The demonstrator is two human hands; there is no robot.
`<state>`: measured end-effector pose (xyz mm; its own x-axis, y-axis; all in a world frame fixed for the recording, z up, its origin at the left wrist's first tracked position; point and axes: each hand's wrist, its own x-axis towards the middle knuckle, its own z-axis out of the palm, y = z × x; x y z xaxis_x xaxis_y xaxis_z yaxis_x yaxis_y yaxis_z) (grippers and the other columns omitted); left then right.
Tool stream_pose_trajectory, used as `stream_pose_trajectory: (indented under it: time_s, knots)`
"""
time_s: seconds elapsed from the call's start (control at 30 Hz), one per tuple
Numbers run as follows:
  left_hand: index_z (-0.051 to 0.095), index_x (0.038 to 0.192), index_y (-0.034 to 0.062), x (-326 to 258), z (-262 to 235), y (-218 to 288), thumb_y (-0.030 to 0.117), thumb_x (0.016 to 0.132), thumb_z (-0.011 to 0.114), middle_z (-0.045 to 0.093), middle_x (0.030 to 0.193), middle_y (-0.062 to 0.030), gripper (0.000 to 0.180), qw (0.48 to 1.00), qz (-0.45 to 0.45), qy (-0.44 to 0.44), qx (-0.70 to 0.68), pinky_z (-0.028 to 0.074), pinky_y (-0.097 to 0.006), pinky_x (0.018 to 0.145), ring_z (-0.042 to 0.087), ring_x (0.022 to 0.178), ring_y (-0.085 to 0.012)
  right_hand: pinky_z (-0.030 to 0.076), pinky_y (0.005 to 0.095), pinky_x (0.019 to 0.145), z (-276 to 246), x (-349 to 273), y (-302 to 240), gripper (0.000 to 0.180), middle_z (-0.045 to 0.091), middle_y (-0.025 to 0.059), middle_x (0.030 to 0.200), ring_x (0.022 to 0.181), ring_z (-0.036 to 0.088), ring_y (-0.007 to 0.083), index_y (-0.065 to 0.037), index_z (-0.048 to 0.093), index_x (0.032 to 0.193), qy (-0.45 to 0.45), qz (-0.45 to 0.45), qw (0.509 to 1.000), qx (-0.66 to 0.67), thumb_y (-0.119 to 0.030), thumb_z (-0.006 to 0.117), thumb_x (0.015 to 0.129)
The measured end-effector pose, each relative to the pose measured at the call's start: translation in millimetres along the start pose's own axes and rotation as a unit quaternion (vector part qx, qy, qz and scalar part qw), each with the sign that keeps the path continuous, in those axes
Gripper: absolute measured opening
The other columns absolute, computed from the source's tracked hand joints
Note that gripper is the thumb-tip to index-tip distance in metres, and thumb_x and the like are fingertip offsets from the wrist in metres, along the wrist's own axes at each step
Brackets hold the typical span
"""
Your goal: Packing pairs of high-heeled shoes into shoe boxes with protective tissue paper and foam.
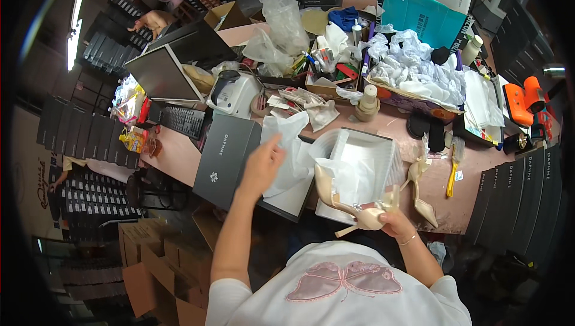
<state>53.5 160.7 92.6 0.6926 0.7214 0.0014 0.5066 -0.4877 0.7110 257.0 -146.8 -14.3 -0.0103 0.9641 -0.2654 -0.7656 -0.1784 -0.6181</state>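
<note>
My right hand (395, 224) grips a beige high-heeled shoe (335, 200), its slim heel pointing toward me. Fingers curled, my left hand (262, 164) is against a sheet of white tissue paper (288, 157) and appears to pinch it. That sheet hangs over a dark grey shoe box lid (224, 152) and a pale open box part. Between my hands stands an open shoe box (388, 141) with white paper and clear plastic inside. A second beige heeled shoe (424, 209) lies on the table to the right of my right hand.
Farther back are a carton of crumpled white paper (413, 68), a squat bottle (368, 107), a label printer (233, 93) and a monitor (165, 74). A yellow-handled brush (454, 167) lies at right. Stacked dark shoe boxes (521, 200) flank the table; open cartons (162, 266) stand lower left.
</note>
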Motion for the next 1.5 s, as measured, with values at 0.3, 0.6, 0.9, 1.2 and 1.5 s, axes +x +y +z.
stream_pose_trajectory:
  time_s: [0.3, 0.6, 0.9, 1.2, 1.5]
  knots:
    - [0.068, 0.107, 0.0075, 180, 31, -108, 0.027, 0.083, 0.059, 0.065, 0.108, -0.0188, 0.032, 0.882, -0.166, -0.171, 0.408, 0.052, -0.041, 0.081, 0.064, 0.100, -0.0313, 0.048, 0.0382, 0.092, 26, 4, -29, 0.060, 0.058, 0.0234, 0.118, 0.105, 0.060, 0.0293, 0.009, 0.063, 0.104, 0.059, -0.096, 0.990, -0.089, -0.035, 0.079, 0.067]
    - [0.067, 0.084, 0.0027, 82, 28, -47, 0.001, 0.077, 0.058, 0.065, 0.093, -0.0130, 0.012, 0.878, 0.095, -0.063, 0.464, 0.053, -0.039, 0.072, 0.064, 0.088, -0.0310, 0.049, 0.0393, 0.091, 45, 9, -24, 0.071, 0.060, 0.0224, 0.116, 0.106, 0.061, 0.0341, 0.007, 0.054, 0.120, -0.005, -0.108, 0.994, -0.009, -0.039, 0.071, 0.070]
    - [0.058, 0.092, 0.0039, -21, -2, 60, 0.005, 0.078, 0.066, 0.057, 0.092, -0.0114, 0.016, 0.906, 0.311, 0.189, 0.218, 0.049, -0.039, 0.068, 0.057, 0.084, -0.0304, 0.041, 0.0497, 0.101, 94, -33, -33, 0.075, 0.055, 0.0217, 0.124, 0.113, 0.055, 0.0400, 0.002, 0.052, 0.125, -0.048, -0.176, 0.976, 0.115, -0.053, 0.064, 0.075]
    - [0.057, 0.104, -0.0001, -52, 64, 41, 0.009, 0.092, 0.056, 0.057, 0.088, -0.0014, 0.014, 0.875, 0.029, 0.229, -0.426, 0.044, -0.023, 0.070, 0.053, 0.077, -0.0085, 0.054, 0.0416, 0.090, 84, 12, 10, 0.060, 0.054, 0.0160, 0.124, 0.111, 0.057, 0.0363, -0.002, 0.047, 0.128, 0.124, -0.162, 0.919, 0.338, -0.045, 0.059, 0.087]
    - [0.066, 0.099, 0.0008, -85, 59, 95, 0.005, 0.084, 0.064, 0.060, 0.082, -0.0098, 0.016, 0.976, 0.159, 0.083, -0.120, 0.047, -0.029, 0.061, 0.058, 0.067, -0.0196, 0.056, 0.0412, 0.089, 75, -22, 26, 0.061, 0.058, 0.0163, 0.120, 0.109, 0.058, 0.0357, -0.003, 0.049, 0.126, 0.027, -0.161, 0.911, 0.379, -0.050, 0.056, 0.088]
